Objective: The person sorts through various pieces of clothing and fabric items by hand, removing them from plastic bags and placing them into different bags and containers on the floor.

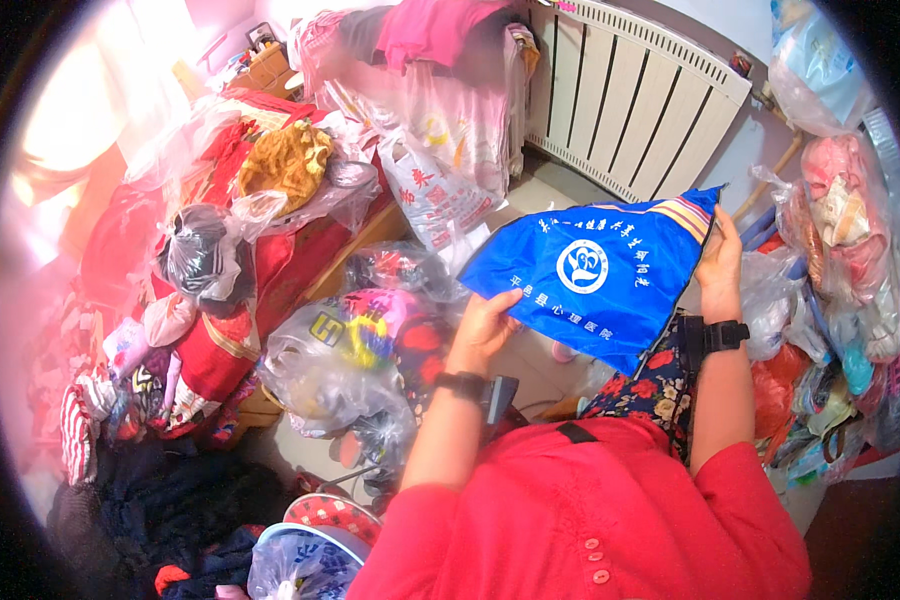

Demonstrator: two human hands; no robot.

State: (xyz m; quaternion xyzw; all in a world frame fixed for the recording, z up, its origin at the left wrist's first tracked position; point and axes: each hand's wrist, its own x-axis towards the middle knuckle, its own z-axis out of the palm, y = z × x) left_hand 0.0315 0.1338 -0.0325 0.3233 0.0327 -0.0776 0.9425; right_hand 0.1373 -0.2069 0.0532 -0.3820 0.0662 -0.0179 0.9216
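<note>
A shiny blue printed bag (530,270) is stretched out in front of me, flat and slanting, with a round white emblem, white lettering and a striped band near its upper right corner. My left hand (487,322) pinches its lower left edge, thumb lying on top. At the right side edge my right hand (718,262) grips it, the fingers partly hidden behind the bag. Below the bag my lap shows in dark floral cloth (660,385). Each wrist wears a dark band.
Clear plastic bags (320,350) of clothes lie to the left of my arms. Beyond them, a bed (300,265) is heaped with clothes and bags. A white radiator (630,90) stands ahead. More stuffed bags (840,230) hang and pile up on the right. A light blue bucket (315,530) sits at lower left.
</note>
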